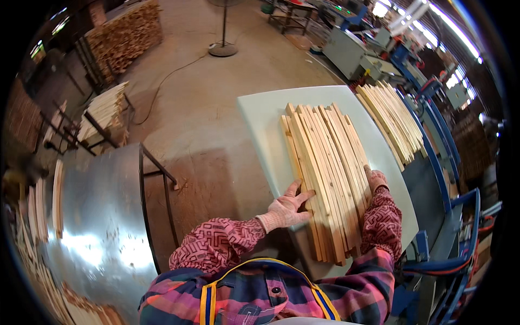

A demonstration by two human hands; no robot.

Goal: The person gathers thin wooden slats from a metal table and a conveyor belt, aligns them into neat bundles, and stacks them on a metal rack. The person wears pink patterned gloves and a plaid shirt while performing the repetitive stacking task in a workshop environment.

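A bundle of long, pale wooden strips (327, 162) lies lengthwise on a light-coloured board (260, 116), with uneven ends. My left hand (287, 209), in a pinkish glove that leaves the fingertips bare, rests against the bundle's left side with its fingers spread. On the opposite side, my right hand (376, 180) touches the outermost strip. One of its fingers stretches forward along the edge, while its other fingers are partly hidden. The bundle lies between both hands.
A second stack of strips (392, 122) sits right of the board beside blue machine framing (436, 151). To the left stands a shiny metal table (103, 216) with strips along its far-left side. A fan base (222, 50) and its cable are on the floor ahead.
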